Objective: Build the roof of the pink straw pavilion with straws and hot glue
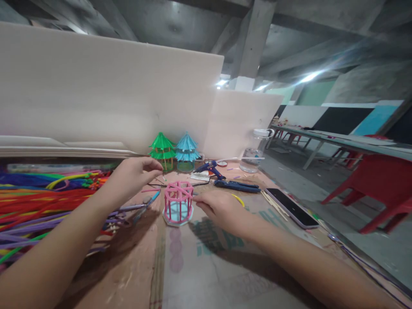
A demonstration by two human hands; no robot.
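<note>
Right hand (222,209) rests beside the pink frame (178,202) on the table (206,266), fingers curled, grip empty. Left hand (133,174) hovers above, fingertips pinched together; whether anything is held is unclear.

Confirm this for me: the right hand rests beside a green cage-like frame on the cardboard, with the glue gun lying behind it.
Not quite: the cage-like frame is pink, not green, as the head view shows. The right hand does rest beside it on the cardboard, and the glue gun lies behind it.

Matt pink straw cage (178,201) on rough brown cardboard (206,266), fuzzy pipe cleaners (38,201), glossy glass-faced phone (291,207).
</note>
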